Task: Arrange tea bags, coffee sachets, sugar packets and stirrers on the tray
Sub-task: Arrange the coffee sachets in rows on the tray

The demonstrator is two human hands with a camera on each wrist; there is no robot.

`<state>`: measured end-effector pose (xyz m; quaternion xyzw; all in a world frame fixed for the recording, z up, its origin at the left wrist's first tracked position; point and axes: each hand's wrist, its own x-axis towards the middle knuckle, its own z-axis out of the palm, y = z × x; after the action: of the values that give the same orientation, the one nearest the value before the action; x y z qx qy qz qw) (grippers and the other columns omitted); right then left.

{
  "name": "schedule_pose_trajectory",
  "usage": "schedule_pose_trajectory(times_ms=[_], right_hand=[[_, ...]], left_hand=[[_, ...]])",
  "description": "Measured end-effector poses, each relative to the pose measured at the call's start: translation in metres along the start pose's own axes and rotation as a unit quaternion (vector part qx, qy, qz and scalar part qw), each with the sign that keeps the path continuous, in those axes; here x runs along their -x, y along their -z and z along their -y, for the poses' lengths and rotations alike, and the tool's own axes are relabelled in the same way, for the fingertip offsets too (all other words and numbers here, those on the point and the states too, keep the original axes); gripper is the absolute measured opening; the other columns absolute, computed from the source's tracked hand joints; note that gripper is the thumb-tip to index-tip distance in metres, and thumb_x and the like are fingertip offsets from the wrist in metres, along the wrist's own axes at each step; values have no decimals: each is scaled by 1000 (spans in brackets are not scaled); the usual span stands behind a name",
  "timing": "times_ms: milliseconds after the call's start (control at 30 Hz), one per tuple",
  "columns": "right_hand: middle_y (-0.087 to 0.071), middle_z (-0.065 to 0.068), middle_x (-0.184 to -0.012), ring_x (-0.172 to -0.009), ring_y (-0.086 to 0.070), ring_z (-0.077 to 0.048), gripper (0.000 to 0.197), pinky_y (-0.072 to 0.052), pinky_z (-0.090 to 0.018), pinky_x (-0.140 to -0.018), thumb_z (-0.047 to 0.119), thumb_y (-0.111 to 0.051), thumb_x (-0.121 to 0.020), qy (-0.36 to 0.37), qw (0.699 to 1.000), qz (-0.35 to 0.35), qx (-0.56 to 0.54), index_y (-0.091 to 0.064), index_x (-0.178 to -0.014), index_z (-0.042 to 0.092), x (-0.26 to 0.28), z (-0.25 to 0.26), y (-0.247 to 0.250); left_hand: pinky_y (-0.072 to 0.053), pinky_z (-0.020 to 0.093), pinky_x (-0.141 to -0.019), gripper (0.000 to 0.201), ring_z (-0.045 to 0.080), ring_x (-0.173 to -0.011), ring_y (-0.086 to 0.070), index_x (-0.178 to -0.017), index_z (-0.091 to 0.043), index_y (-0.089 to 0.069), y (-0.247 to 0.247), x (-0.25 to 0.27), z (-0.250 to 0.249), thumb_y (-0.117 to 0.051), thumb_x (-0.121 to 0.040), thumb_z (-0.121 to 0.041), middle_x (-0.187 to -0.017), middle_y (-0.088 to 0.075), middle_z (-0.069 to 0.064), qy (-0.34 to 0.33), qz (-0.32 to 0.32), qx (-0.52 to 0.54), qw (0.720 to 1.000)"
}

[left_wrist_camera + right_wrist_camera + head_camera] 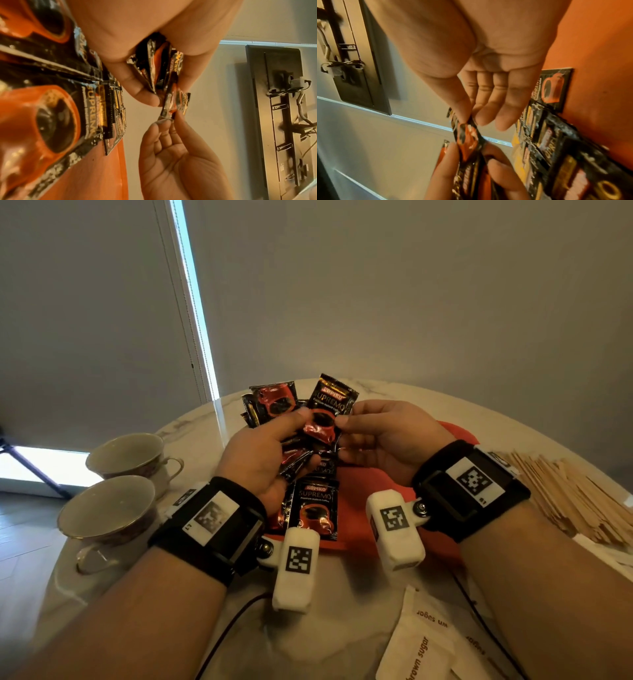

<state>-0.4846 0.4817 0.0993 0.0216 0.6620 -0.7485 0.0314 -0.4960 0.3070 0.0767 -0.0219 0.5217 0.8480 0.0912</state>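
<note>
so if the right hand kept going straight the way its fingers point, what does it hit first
Probably the left hand with its bunch of black-and-red coffee sachets: the right hand points leftward, pinching one sachet from it. Depth is uncertain.

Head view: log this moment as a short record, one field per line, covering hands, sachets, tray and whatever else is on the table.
left hand: grips a bunch of coffee sachets
right hand: pinches one sachet, pulling it from the bunch
tray: orange, under both hands; a sachet lies flat on it
far pile: more sachets beyond the hands
teacups: two, on the left, both upright
stirrers: wooden heap on the right, off the tray
sugar packets: brown sugar, near edge, off the tray
</note>
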Motion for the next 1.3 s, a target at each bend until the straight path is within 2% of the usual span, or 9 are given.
schedule_pose_trajectory(times_ms=[133,200,300,400,633,833,967,1100,1300], right_hand=[[-70,-9,-81,-66,-64,-16,6,-58,-31,-63,2,-68,-90,-4,990,-134,-37,-66,-93,7,-5,0,19],[-68,-7,-73,-61,-61,-15,5,-56,-30,-59,1,-66,-91,-43,980,-191,-14,-64,-94,6,-9,-7,33],[-62,-6,-62,-61,-60,-17,4,-56,-31,-57,-1,-64,-91,-123,965,-220,73,-63,-93,2,-10,-19,45],[-63,-11,-77,-66,-62,-19,7,-55,-31,-59,-4,-68,-88,-158,956,-211,131,-66,-94,-2,-13,-22,46],[-69,-13,-87,-77,-66,-20,12,-60,-32,-74,0,-75,-86,-176,949,-181,187,-70,-97,-2,-19,-16,36],[-70,-13,-83,-69,-67,-18,11,-59,-27,-57,3,-77,-86,-195,944,-181,197,-70,-94,-1,-20,-14,32],[-69,-14,-81,-67,-66,-19,10,-60,-28,-62,2,-76,-87,-195,945,-178,191,-70,-95,-3,-20,-15,31],[-67,-11,-79,-69,-65,-18,16,-58,-29,-71,4,-74,-89,-188,953,-166,170,-68,-102,-3,-18,-15,35],[-59,2,-54,-63,-60,-15,8,-55,-31,-70,17,-70,-94,-121,974,-168,87,-68,-92,9,-11,-16,36]], left_hand=[[-59,34,-60,25,26,-78,-73,-112,-7,-69,3,0,-7,-62,-99,-27,-91,-76,13,10,-16,49,999],[-59,34,-60,28,27,-80,-74,-115,-6,-68,6,-2,-9,-60,-98,-26,-95,-77,14,10,-31,55,998],[-59,32,-57,20,26,-78,-74,-112,-8,-67,7,0,-11,-58,-99,-20,-96,-78,12,23,-35,47,998],[-60,29,-55,17,22,-75,-74,-111,-7,-68,4,2,-12,-59,-101,-16,-94,-78,10,30,-28,31,999],[-63,30,-54,22,23,-72,-78,-117,-3,-68,3,4,-11,-67,-99,-16,-102,-80,14,22,-30,19,999],[-60,31,-54,29,25,-74,-75,-124,-4,-65,6,4,-15,-58,-99,-17,-96,-76,14,38,-7,41,998],[-58,31,-54,29,28,-75,-73,-117,-3,-65,6,7,-17,-51,-94,-15,-94,-75,16,46,21,45,998],[-62,31,-54,21,28,-81,-78,-114,-3,-66,5,7,-14,-55,-100,-13,-97,-79,15,52,29,10,998],[-62,32,-56,18,31,-91,-79,-112,-3,-69,1,9,-8,-68,-98,-13,-101,-80,15,59,58,-38,996]])
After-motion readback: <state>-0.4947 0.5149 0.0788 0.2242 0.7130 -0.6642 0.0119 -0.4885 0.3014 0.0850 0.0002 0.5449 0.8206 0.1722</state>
